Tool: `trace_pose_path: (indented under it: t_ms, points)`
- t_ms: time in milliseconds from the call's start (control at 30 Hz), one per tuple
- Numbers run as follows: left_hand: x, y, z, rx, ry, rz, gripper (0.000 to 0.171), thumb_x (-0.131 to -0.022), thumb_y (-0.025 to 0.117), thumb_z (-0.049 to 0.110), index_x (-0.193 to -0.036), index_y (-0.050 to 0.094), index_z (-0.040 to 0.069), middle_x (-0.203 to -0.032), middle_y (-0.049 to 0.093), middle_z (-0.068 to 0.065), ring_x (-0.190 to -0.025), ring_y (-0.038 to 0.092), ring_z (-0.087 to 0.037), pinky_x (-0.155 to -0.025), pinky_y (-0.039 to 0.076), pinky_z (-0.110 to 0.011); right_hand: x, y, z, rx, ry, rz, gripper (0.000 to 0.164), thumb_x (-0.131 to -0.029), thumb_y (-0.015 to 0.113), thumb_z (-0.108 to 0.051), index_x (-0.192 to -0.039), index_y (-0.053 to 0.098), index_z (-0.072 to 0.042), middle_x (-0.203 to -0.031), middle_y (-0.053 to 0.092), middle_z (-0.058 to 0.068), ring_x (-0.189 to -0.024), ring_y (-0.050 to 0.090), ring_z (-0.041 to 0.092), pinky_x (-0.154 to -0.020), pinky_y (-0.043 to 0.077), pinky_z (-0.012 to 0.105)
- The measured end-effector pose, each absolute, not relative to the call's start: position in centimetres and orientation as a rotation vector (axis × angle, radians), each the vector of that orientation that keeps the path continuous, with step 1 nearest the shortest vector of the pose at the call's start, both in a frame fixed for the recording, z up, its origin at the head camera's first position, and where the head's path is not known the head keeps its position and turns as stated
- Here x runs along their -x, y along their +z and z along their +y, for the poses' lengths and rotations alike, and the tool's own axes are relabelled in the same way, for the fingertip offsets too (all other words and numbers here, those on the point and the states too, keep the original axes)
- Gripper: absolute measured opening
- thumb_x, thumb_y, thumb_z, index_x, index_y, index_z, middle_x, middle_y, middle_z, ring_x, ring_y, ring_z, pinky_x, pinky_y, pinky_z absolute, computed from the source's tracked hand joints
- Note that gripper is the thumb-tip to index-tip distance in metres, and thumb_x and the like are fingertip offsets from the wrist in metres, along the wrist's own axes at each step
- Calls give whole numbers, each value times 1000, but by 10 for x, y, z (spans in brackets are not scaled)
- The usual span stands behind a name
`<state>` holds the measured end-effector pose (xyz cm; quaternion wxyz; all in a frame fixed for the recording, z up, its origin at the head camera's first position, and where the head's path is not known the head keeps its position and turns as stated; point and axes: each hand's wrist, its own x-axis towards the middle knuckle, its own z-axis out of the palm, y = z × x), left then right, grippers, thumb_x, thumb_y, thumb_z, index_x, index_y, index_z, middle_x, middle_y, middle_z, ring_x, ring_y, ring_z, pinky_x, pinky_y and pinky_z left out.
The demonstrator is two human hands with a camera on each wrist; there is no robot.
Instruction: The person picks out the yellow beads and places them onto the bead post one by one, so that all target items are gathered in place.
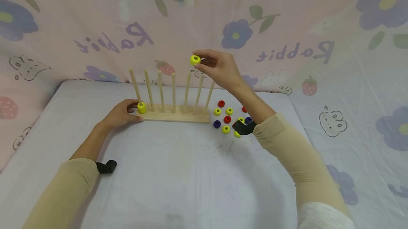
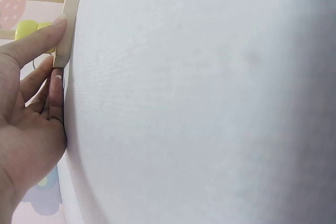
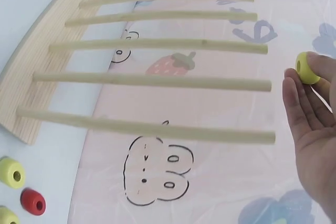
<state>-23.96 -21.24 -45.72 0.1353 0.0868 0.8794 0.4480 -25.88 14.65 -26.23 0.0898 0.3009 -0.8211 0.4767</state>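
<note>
My bead (image 1: 195, 60), above frame centre: bright yellow. Rack (image 1: 175, 116): pale wood. Loose beads (image 1: 227, 119), right of centre: red, yellow, dark blue. My sleeves (image 1: 60, 192): beige. Backdrop (image 1: 204, 6), top: pinkish, purple flowers (image 1: 229, 35).

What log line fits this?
right hand pinches raised yellow bead; left hand holds rack at left end; leftmost peg carries yellow beads; loose beads right of rack

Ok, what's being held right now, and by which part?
The right grip pinches a yellow bead by its rounded outer sides; the left grip holds the wooden base by its left end.
</note>
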Motion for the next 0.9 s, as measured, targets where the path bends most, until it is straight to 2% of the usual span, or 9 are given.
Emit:
trace_pose_path:
  t_ms: [233,467,900]
  points:
    - [240,-457,-211,-257,1320,2545,84,-84,81,17,-149,33,-6,-147,39,-27,-128,43,-41,-111,35,-54,261,-258,127,-944,1495,-2431,35,-87,76,-6,-121,69,-1,-111,72,10,-92,70,18,-78,59,28]
    - [239,-459,-210,-255,1309,2549,83,-84,81,16,-149,33,-6,-148,39,-27,-128,43,-42,-111,35,-54,266,-258,112,-1051,1458,-2416,31,-89,75,-8,-119,71,-3,-115,72,8,-94,71,16,-85,58,26]
    - [238,-457,-212,-245,1307,2551,85,-84,81,18,-150,33,-5,-148,38,-27,-129,42,-42,-111,34,-55,273,-261,78,-1147,1474,-2399,33,-87,75,-4,-119,69,0,-114,72,10,-93,71,16,-85,57,24]
